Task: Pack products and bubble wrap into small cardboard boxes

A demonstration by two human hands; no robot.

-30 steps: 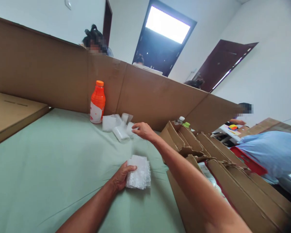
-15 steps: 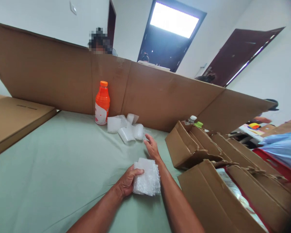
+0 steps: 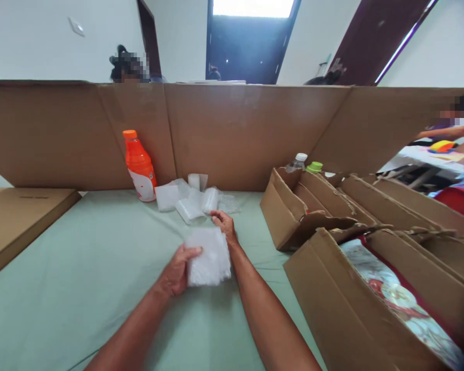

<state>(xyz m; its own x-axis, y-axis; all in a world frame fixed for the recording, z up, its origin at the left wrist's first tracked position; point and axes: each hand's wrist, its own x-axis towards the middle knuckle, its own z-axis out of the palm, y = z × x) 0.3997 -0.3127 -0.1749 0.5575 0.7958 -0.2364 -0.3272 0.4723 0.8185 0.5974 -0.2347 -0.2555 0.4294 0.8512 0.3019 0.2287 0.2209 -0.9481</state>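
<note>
My left hand (image 3: 180, 270) grips a stack of square bubble wrap sheets (image 3: 209, 257), thumb on top, held above the green cloth. The stack is blurred. Just beyond it, my right hand (image 3: 225, 225) reaches to the near edge of a loose pile of bubble wrap pieces (image 3: 191, 206). Its fingers are partly curled, with the tips beside a rolled bubble wrap piece (image 3: 210, 199); nothing shows in its grasp. The stack partly overlaps the right wrist. A flat clear piece (image 3: 229, 203) lies right of the roll.
An orange bottle (image 3: 139, 167) leans beside the pile. Behind stands a cardboard wall (image 3: 255, 134). Open cardboard boxes (image 3: 313, 288) fill the right side, one holding printed packages (image 3: 398, 293). A flat carton (image 3: 31, 221) lies left on the green cloth (image 3: 81, 288). Other people are beyond the wall.
The view has levelled and turned. My right hand has shifted left against the pile, toward the near end of the roll. My left hand still holds the stack, now closer to the right wrist.
</note>
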